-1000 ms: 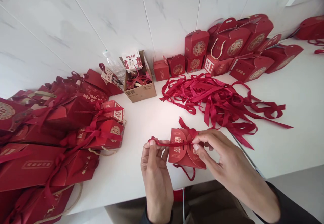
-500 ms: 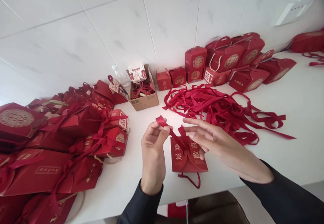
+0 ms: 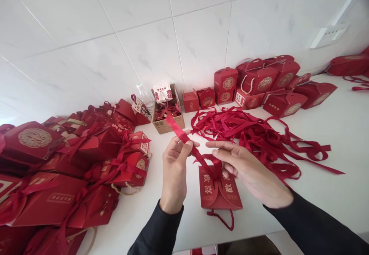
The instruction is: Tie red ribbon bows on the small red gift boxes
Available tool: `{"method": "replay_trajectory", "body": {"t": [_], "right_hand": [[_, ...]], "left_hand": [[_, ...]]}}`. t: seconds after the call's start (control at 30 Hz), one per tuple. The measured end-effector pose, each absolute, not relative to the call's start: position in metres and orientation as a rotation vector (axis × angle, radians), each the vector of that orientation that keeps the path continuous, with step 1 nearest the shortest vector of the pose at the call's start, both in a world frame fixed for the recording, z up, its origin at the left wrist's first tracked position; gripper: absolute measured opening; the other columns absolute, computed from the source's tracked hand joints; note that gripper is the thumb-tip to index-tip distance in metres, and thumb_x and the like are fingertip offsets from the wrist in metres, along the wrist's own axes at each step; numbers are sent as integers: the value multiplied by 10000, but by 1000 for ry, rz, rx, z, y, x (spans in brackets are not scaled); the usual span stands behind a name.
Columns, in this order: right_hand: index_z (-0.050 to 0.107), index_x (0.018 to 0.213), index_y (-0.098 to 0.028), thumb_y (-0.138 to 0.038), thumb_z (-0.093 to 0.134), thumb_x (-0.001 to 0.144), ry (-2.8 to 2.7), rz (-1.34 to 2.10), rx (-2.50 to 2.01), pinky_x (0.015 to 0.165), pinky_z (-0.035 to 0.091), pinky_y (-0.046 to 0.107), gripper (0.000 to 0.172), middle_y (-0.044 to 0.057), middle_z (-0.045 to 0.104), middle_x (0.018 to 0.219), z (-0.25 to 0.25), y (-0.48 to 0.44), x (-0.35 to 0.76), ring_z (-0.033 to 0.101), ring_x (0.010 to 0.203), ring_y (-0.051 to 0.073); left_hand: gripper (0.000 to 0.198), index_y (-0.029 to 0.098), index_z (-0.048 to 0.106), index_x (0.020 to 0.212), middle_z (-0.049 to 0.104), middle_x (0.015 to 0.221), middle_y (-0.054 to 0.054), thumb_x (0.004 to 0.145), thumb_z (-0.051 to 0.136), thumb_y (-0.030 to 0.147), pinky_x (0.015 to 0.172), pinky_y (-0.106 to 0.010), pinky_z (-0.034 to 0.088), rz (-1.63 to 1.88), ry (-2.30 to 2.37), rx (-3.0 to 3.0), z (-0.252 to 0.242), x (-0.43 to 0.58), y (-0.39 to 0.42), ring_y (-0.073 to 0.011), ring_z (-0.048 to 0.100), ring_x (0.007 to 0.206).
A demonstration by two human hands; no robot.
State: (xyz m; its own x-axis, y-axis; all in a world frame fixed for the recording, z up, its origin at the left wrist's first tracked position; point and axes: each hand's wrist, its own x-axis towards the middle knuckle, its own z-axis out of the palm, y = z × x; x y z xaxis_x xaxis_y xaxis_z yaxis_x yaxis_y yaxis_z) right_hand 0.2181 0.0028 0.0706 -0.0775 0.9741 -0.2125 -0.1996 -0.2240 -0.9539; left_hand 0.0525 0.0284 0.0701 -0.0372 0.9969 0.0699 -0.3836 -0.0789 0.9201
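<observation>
A red gift box [image 3: 220, 197] with gold characters and a dark red cord handle sits on the white table in front of me. Red ribbon [image 3: 201, 165] is knotted at the middle of its top. My left hand [image 3: 176, 166] pinches one ribbon tail between thumb and fingers, its end sticking out up and left past the fingertips. My right hand [image 3: 242, 166] is over the box's right side, thumb against the other, folded tail, forefinger stretched out and lower fingers curled. Part of that grip is hidden.
A heap of loose red ribbons [image 3: 245, 132] lies beyond my right hand. Beribboned red boxes [image 3: 57, 197] are piled at the left. A small cardboard box [image 3: 170, 126] and a clear bottle [image 3: 145, 97] stand by the wall, with more red boxes [image 3: 259, 82] back right.
My left hand has slid down its tail, so more ribbon sticks out past the fingers. The other tail, upright before, now bends left under my right hand. The view has tipped up slightly.
</observation>
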Motion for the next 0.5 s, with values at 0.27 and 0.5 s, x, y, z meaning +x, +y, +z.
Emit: {"method": "replay_trajectory", "body": {"t": [0.27,0.5], "right_hand": [[779,1144,-297,-440,772,896,-1168,1323,-1074,1044,504,421,286,30,769,1149,69,0,214,681,1126,234],[698,992,-267,-364,744,914,-1266,1331,-1035,865,536,296,133,-20,678,946,74,-6,209,657,929,160]], "left_hand": [[262,191,753,1000,729,752,-6,862,775,414,771,-293,533,1388,954,951,73,53,30,-156,689,703],[302,151,748,1008,797,826,-94,845,772,404,702,-352,579,1127,972,838,71,49,29,-233,764,683]]}}
